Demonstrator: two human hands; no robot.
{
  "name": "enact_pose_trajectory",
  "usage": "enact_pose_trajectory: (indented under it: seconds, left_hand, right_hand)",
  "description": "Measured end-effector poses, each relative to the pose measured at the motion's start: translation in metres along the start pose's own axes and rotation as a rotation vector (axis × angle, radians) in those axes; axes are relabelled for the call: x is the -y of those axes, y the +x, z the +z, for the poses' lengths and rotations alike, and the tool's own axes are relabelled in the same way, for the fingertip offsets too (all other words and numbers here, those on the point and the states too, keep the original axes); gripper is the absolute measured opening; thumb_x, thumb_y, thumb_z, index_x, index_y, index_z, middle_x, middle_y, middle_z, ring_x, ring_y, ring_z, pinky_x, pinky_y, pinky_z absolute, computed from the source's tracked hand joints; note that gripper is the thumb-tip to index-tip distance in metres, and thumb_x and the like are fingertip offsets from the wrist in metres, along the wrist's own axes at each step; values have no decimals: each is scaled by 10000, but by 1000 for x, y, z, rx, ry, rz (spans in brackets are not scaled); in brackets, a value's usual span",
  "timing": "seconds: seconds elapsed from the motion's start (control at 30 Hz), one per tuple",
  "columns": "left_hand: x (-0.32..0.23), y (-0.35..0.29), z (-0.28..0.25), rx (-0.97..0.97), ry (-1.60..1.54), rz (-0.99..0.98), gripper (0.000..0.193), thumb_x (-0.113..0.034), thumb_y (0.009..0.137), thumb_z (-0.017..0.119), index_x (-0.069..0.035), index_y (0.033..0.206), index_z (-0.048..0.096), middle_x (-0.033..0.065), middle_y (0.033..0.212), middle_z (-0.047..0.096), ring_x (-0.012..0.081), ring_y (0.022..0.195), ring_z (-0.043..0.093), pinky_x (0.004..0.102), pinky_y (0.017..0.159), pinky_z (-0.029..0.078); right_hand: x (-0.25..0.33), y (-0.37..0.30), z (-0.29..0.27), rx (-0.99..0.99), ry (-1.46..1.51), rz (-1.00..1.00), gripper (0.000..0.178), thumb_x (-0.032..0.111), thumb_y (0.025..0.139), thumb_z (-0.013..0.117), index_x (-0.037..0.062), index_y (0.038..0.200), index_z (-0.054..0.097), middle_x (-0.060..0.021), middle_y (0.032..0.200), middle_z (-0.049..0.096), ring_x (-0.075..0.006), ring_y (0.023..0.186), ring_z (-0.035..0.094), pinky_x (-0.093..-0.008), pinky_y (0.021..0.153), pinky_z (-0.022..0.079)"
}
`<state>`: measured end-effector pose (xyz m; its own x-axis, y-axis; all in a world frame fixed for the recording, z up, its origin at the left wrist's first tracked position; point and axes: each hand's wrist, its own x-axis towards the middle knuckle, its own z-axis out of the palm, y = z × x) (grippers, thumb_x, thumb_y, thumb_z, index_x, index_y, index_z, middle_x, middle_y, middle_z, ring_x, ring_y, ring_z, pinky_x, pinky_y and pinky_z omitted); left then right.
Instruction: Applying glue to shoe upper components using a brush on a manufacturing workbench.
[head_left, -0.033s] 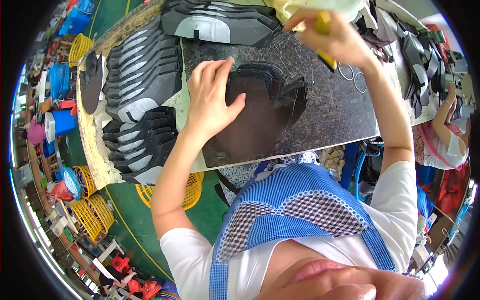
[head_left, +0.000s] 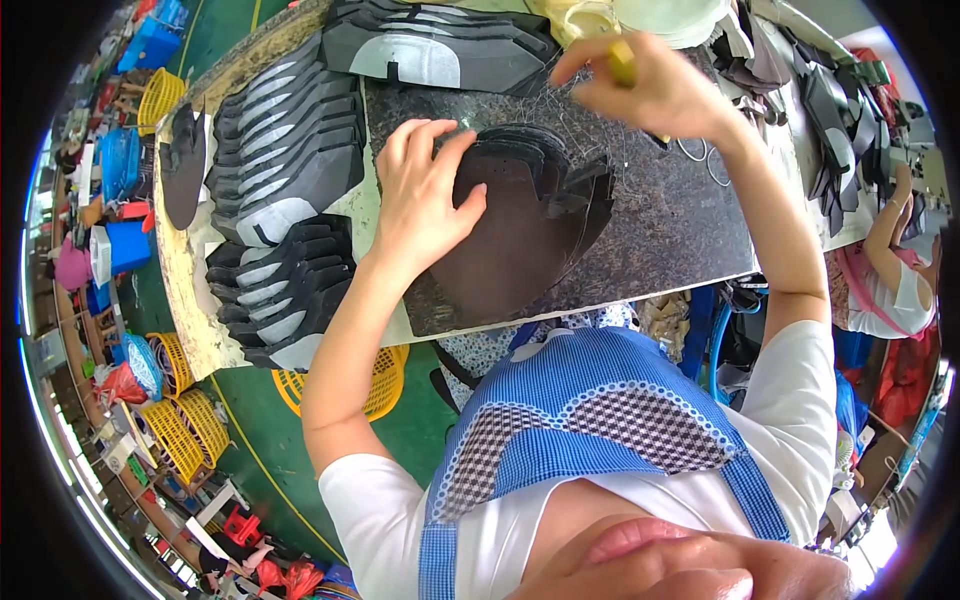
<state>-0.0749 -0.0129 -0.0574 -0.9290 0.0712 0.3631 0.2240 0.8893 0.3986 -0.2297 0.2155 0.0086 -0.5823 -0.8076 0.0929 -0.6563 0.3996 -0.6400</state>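
A stack of dark brown and black flat cut pieces [head_left: 510, 220] lies on the dark speckled work board [head_left: 680, 230]. My left hand [head_left: 425, 190] rests at the left edge of this stack, its fingers and thumb spread apart and nothing between them. Up and to the right, above the board, my right hand [head_left: 660, 90] is closed around a slim yellow tool [head_left: 622, 64]. Most of that tool is hidden by the hand, so its exact kind is unclear. A pair of scissors [head_left: 692, 150] lies partly hidden beneath the right wrist.
Overlapping black pieces with pale grey patches [head_left: 290, 150] line the table's left side. More lie along the back [head_left: 430, 55]. A pale yellow bag [head_left: 585, 18] sits at the far edge. Loose threads [head_left: 590, 110] are scattered on the board. Another person [head_left: 885, 290] is at the right.
My right hand has shifted slightly left and turned, so less of the yellow tool shows. My left hand stays in almost the same place, its fingers a little more bent.
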Motion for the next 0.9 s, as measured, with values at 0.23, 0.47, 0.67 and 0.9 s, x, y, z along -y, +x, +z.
enact_pose_trajectory:
  seconds: [0.23,0.47,0.67,0.9]
  left_hand:
    - [-4,-3,-3,-59,-53,102,284,-68,664,751,-98,914,622,48,1085,557,290,1116,486,444,981,346]
    - [-6,-21,-11,-208,2,361,114,-39,694,733,-86,738,638,14,1051,616,228,1051,552,419,977,414]
    - [-14,-13,-18,-131,-72,488,137,-26,729,700,-64,747,569,22,1147,659,254,1167,556,449,1018,424]
    - [9,15,6,261,-382,149,296,-22,811,662,-72,1073,533,94,906,668,283,901,655,387,813,506]
  right_hand:
    - [18,6,27,297,-153,-110,180,188,752,652,58,871,692,-74,639,611,-251,625,627,-365,605,490]
    - [25,2,29,308,-68,21,166,179,743,641,21,789,659,-95,652,622,-239,620,622,-353,610,490]
    - [19,-12,22,169,-196,144,217,243,780,677,34,836,693,-103,682,634,-189,624,610,-315,614,494]
    - [3,-30,-49,-267,585,212,179,38,807,653,23,960,562,-2,741,591,-53,645,555,-194,558,418]
